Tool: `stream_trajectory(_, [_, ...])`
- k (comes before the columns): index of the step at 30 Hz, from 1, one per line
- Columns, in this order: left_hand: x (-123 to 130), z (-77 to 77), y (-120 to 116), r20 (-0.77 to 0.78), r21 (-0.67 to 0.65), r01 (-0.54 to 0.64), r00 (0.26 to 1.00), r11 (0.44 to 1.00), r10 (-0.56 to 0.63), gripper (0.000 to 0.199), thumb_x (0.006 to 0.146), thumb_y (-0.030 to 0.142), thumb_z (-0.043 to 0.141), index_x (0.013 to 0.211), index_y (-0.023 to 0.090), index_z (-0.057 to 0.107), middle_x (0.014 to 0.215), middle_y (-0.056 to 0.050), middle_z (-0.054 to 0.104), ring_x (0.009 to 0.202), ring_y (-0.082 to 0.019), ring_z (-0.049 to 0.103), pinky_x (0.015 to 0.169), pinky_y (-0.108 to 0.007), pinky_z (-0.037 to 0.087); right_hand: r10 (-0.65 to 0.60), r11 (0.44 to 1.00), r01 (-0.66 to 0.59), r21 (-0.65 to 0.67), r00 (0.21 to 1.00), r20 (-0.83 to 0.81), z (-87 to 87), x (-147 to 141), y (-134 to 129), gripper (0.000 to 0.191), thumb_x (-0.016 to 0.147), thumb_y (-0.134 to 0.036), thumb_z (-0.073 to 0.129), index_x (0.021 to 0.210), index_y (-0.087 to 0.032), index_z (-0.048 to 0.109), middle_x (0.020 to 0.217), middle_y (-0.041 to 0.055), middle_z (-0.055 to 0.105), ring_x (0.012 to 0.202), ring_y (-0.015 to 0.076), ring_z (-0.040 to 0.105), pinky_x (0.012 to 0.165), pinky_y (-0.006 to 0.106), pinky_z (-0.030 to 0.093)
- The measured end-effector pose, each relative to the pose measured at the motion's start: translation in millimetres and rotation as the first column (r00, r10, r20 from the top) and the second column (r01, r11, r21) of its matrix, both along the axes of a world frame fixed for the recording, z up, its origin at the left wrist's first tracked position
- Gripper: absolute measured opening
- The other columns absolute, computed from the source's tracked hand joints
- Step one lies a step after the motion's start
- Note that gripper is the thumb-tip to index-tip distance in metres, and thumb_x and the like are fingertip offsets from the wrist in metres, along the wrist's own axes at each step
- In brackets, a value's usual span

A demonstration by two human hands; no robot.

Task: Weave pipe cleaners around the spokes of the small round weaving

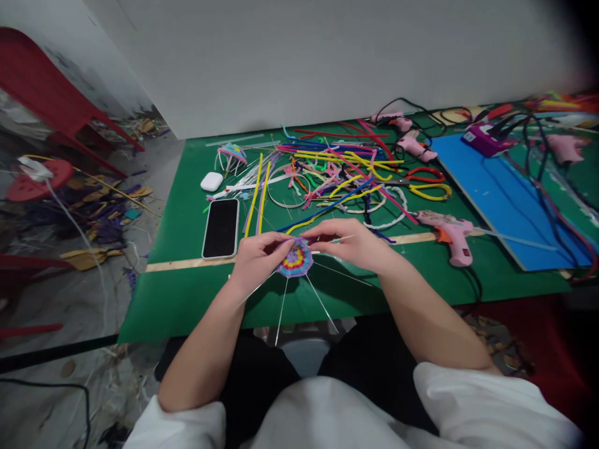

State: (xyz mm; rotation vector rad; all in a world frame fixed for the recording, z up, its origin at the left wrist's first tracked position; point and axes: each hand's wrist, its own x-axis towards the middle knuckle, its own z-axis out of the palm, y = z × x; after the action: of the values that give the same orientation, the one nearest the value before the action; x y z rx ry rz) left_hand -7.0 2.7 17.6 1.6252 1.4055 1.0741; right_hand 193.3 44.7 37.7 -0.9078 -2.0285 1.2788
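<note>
Left of centre, a phone [221, 229] lies flat, screen dark; a white case [211, 181] (rounded at the corners) sits near its top end. Upper left, a red chair [44, 87] stands over littered floor [105, 215]. At right, a purple power strip [489, 138] rests on a blue board [496, 206]

The left hand [255, 255] pinches a striped woven disc [296, 265] at 10 o'clock; the right hand [353, 243] meets its edge near 1. Bare spokes [282, 305] reach toward 4, 5 and just past 6. Around it — phone [221, 229] at 10, pipe cleaners [346, 169] at 12 to 1, pink glue gun [456, 234] at 3.
</note>
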Motion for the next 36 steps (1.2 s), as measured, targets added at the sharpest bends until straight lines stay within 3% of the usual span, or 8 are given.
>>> stream_trajectory(4, [2, -2.3, 0, -0.013, 0.053, -0.05, 0.999, 0.997, 0.051, 0.018, 0.076, 0.032, 0.062, 0.08, 0.017, 0.07, 0.077, -0.003, 0.07, 0.067, -0.013, 0.064, 0.062, -0.021, 0.051, -0.002, 1.0, 0.002, -0.005, 0.999, -0.033, -0.5, -2, 0, 0.029, 0.071, -0.023, 0.068, 0.1, -0.018, 0.069, 0.092, 0.0048, 0.07, 0.084, 0.0161, 0.064, 0.073, 0.028, 0.052])
stream_trajectory(8, [4, -3.6, 0, 0.071, 0.003, -0.046, 0.996, 0.999, 0.045, 0.02, 0.073, 0.033, 0.066, 0.083, 0.016, 0.069, 0.079, -0.004, 0.069, 0.07, -0.014, 0.064, 0.063, -0.022, 0.052, -0.088, 0.996, 0.089, 0.003, 0.994, -0.071, -4.9, -6, -2, 0.023, 0.073, -0.024, 0.067, 0.095, -0.019, 0.071, 0.088, 0.005, 0.07, 0.08, 0.0156, 0.064, 0.072, 0.028, 0.052])
stream_trajectory(18, [8, -6.3, -2, 0.236, -0.012, -0.07, 0.969, 0.997, 0.071, 0.018, 0.072, 0.029, 0.068, 0.084, 0.016, 0.066, 0.079, -0.003, 0.067, 0.07, -0.012, 0.063, 0.064, -0.021, 0.052, -0.066, 0.978, 0.092, 0.186, 0.988, -0.139, -14.2, -12, -3, 0.017, 0.076, -0.021, 0.065, 0.092, -0.021, 0.072, 0.082, 0.0042, 0.069, 0.075, 0.0137, 0.063, 0.067, 0.027, 0.052])
stream_trajectory(23, [8, -7.1, -1, 0.267, -0.028, -0.067, 0.961, 0.997, 0.072, 0.019, 0.071, 0.03, 0.068, 0.084, 0.016, 0.066, 0.08, -0.003, 0.067, 0.071, -0.012, 0.063, 0.065, -0.021, 0.052, -0.046, 0.982, 0.074, 0.173, 0.986, -0.162, -15.1, -12, -2, 0.016, 0.076, -0.024, 0.065, 0.09, -0.021, 0.072, 0.079, 0.004, 0.067, 0.073, 0.0133, 0.062, 0.065, 0.027, 0.051])
stream_trajectory(31, [5, -6.1, 1, 0.187, -0.032, -0.054, 0.981, 0.998, 0.059, 0.017, 0.076, 0.031, 0.063, 0.084, 0.016, 0.064, 0.077, -0.001, 0.064, 0.068, -0.011, 0.06, 0.061, -0.019, 0.049, -0.093, 0.993, 0.102, 0.062, 0.987, -0.135, -15.3, -14, -2, 0.021, 0.073, -0.025, 0.068, 0.093, -0.018, 0.071, 0.085, 0.0054, 0.069, 0.075, 0.0133, 0.063, 0.065, 0.026, 0.051])
stream_trajectory(36, [7, -6.7, 0, 0.203, -0.03, -0.056, 0.977, 0.998, 0.061, 0.017, 0.077, 0.032, 0.061, 0.084, 0.016, 0.063, 0.08, -0.002, 0.063, 0.069, -0.011, 0.059, 0.062, -0.02, 0.048, -0.086, 0.989, 0.103, 0.107, 0.984, -0.154, -17.9, -16, -2, 0.017, 0.073, -0.026, 0.068, 0.087, -0.018, 0.072, 0.081, 0.0055, 0.069, 0.073, 0.0139, 0.062, 0.063, 0.026, 0.051])
